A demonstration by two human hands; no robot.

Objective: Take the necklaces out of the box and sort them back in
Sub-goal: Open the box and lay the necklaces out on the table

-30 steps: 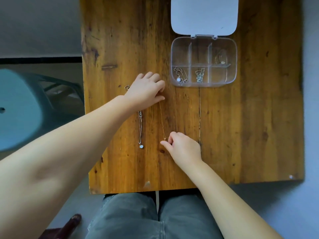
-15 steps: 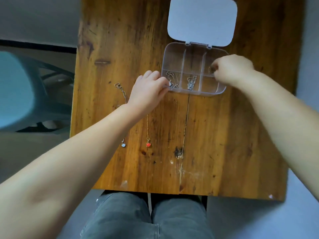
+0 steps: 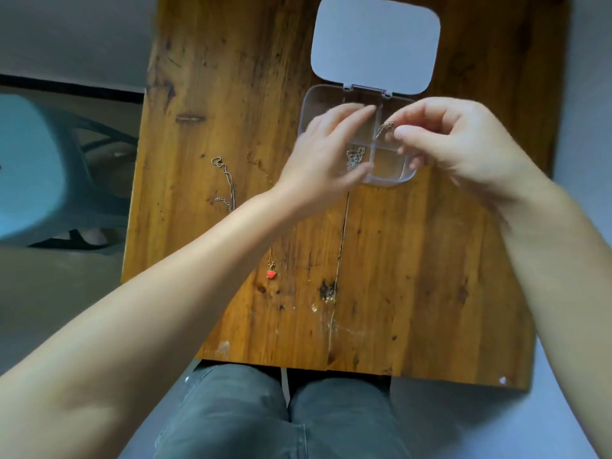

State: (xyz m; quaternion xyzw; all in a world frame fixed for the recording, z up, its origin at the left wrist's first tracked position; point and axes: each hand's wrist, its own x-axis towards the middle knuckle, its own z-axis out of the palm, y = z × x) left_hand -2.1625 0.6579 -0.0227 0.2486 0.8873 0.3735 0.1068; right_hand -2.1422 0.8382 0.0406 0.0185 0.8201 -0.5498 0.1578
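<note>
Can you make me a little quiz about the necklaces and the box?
1. True or false: the box lid is open.
2. What colour is the pendant lying on the table? A blue, B red, C green.
3. Which of the two hands pinches a chain above the box?

Key: 1 true. 2 B. 3 the right hand; the left hand hovers beside it.

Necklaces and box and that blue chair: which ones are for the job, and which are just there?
For the job:
box, lid open
chain pinched in right hand
left hand over the box
chain in box
silver chain on table
red-heart necklace

Just there:
blue chair
</note>
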